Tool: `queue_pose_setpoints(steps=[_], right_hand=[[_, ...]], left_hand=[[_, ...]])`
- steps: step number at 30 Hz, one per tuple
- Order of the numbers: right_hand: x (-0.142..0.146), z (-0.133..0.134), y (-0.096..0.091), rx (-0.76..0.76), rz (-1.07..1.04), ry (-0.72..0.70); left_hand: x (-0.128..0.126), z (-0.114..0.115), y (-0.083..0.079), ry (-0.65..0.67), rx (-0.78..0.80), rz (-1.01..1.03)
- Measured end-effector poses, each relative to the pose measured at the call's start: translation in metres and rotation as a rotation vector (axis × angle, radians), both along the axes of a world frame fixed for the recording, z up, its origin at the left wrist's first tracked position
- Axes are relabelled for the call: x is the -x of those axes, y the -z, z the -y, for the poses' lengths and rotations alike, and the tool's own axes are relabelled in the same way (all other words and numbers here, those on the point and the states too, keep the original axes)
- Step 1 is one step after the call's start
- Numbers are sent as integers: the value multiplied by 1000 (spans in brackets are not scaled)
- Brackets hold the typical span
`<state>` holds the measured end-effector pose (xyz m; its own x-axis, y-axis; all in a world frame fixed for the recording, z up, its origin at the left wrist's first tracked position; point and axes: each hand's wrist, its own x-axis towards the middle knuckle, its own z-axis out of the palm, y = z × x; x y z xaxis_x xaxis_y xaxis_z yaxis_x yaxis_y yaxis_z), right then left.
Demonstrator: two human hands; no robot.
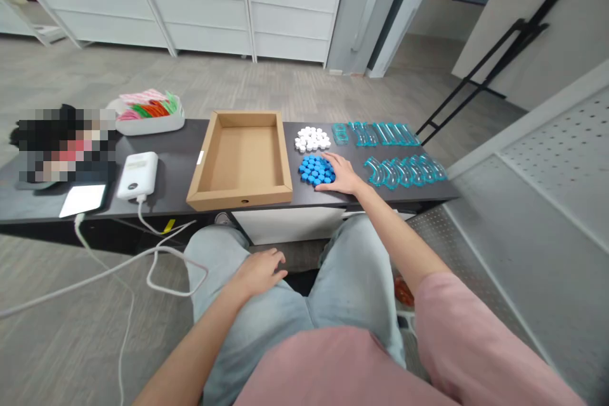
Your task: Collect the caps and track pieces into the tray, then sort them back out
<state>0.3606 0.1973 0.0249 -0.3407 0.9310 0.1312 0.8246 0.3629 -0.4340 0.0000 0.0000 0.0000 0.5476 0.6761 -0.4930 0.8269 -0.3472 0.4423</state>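
My right hand [341,174] rests at the right edge of a cluster of small blue pieces [314,169], thumb and fingers spread around that side. Just behind the blue cluster lies a group of similar white pieces [311,139]. My left hand [261,271] lies on my thigh with its fingers apart, holding nothing. Left of the two clusters stands a shallow cardboard box [247,157], with nothing visible inside it. Clear teal-edged curved pieces [404,171] sit in a row to the right of my right hand, and straight ones [394,134] lie behind them.
On the left of the dark table [178,168] are a white power bank [137,176], a phone [83,198] and a white tray [151,124] of colourful strips. White cables [109,273] hang off the front edge. A perforated panel [547,203] stands at the right.
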Motion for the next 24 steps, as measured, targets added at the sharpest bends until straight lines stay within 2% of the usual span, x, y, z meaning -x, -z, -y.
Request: queue_pose_setpoints(steps=[9, 24], right_hand=[[5, 12, 0, -93, 11, 36], [10, 9, 0, -136, 64, 134]], left_hand=[[3, -1, 5, -15, -11, -8], [0, -1, 2, 8, -17, -40]])
